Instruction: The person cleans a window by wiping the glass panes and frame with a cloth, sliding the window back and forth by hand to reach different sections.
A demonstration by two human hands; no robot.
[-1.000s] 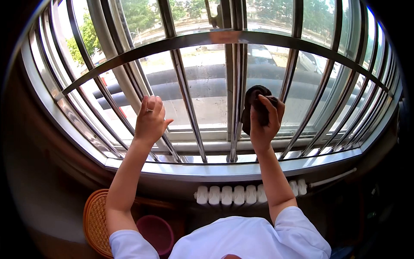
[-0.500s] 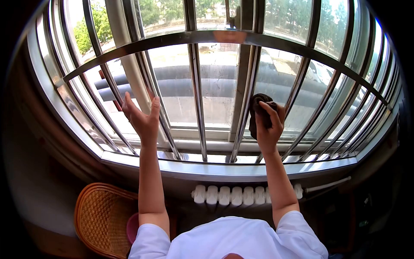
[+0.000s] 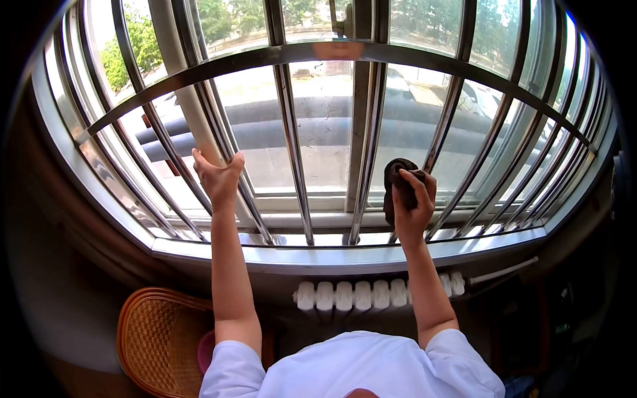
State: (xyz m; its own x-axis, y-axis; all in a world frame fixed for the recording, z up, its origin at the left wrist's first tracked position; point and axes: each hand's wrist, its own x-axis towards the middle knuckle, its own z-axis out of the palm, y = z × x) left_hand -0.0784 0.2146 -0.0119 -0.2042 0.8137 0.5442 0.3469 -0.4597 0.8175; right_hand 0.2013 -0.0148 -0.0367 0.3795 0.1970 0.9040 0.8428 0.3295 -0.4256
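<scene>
My left hand is at the metal window bars, thumb and fingers spread apart around the line of one bar; whether it touches the bar is unclear. My right hand grips a dark, bunched cloth between thumb and fingers. The cloth is up against a bar right of the window's middle frame post. Behind the bars is the glass, with part of the cloth's far side hidden from view.
A curved metal crossbar spans the bars above both hands. Below the metal sill is a white radiator. A wicker chair and part of a pink basin are at the lower left.
Over the last second my left hand has turned and its fingers have spread. My right hand, still holding the cloth, has come slightly lower along the bars. The view has shifted a little.
</scene>
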